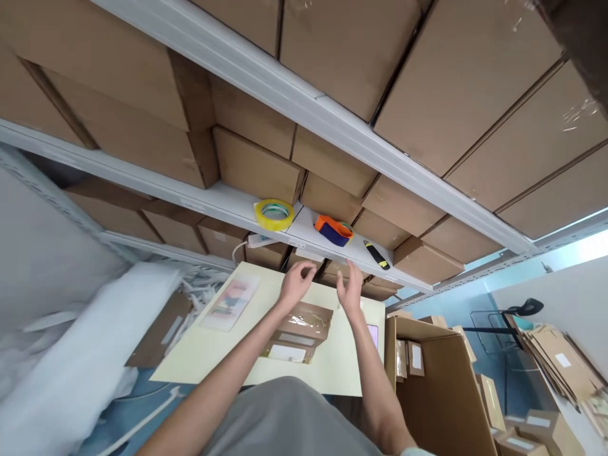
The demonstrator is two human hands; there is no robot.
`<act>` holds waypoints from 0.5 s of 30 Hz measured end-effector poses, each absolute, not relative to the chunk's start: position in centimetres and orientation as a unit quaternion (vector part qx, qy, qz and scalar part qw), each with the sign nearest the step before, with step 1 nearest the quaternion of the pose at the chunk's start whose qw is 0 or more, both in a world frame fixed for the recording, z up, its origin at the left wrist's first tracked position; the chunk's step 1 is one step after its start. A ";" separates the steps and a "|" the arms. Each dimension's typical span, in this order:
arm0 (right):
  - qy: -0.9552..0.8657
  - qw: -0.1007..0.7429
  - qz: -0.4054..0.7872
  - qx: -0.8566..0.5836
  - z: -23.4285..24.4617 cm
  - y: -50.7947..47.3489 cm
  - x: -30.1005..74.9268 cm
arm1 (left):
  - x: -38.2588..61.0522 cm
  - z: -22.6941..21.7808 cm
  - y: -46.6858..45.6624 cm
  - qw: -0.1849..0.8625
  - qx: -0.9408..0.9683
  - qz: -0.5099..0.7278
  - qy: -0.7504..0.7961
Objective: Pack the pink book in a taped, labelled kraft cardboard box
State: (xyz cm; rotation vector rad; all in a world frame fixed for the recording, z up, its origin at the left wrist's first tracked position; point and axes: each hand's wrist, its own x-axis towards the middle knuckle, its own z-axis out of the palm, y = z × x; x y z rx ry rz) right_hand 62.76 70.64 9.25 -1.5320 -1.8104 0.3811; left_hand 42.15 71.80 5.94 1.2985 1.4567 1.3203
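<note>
A small cardboard box (308, 322) with shiny clear tape and a white label sits on the pale yellow table (218, 345), between my forearms. Just beyond its far left side is my left hand (297, 284), its fingers loosely curled with a gap to the thumb and nothing visible in it. My right hand (350, 288) hovers past the box's far right corner, fingers apart and holding nothing that I can see. A printed plastic packet (231, 303) lies at the table's left. Partly behind my right forearm is a phone-like thing with a lilac face (373, 335).
The shelf edge ahead holds yellow tape (274, 215), an orange-and-purple tape dispenser (334, 230) and a box cutter (377, 254). Cardboard boxes (256, 164) fill the shelves. A large open carton (439, 380) with small boxes stands right; white foam wrap (118, 329) leans left.
</note>
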 end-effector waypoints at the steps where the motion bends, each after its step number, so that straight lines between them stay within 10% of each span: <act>1: -0.721 0.368 0.124 -0.573 11.3 72.8 62.3 | 42.7 8.0 73.2 0.368 0.517 0.545 0.549; 7: -0.766 0.225 0.075 -0.598 16.9 81.4 58.9 | 44.8 14.4 77.3 0.353 0.496 0.631 0.481; 15: -0.762 0.135 0.096 -0.626 16.9 83.5 58.1 | 44.7 10.8 73.8 0.442 0.422 0.607 0.509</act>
